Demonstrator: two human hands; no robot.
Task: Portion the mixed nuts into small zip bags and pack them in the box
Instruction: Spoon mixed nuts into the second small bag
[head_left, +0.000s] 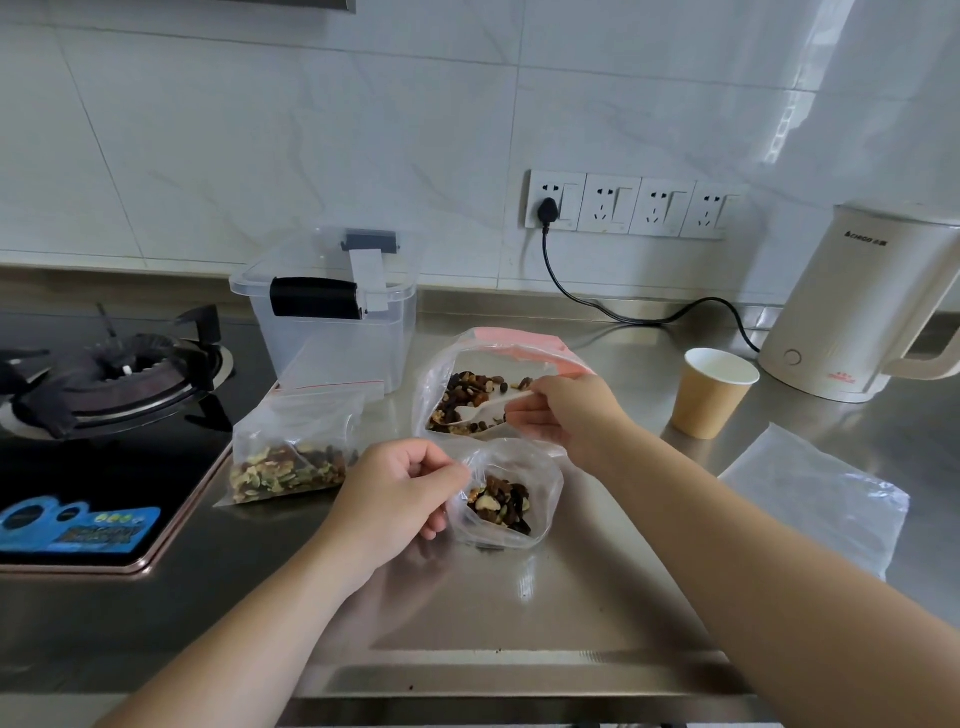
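A large clear bag of mixed nuts (467, 392) with a pink zip strip lies open at the counter's middle. My right hand (566, 415) grips a white plastic spoon (485, 408) whose bowl sits inside that bag. In front of it stands a small open zip bag (511, 493) holding some nuts; my left hand (400, 488) pinches its left rim. A filled small bag of nuts (291, 457) lies to the left. The clear plastic box (332, 312) with a black handle stands behind, lid off.
A gas hob (104, 395) fills the left side. A brown paper cup (711, 392) and a cream electric kettle (862, 306) stand at the right, its black cord (623, 312) running to the wall sockets. Empty clear bags (821, 499) lie at the right.
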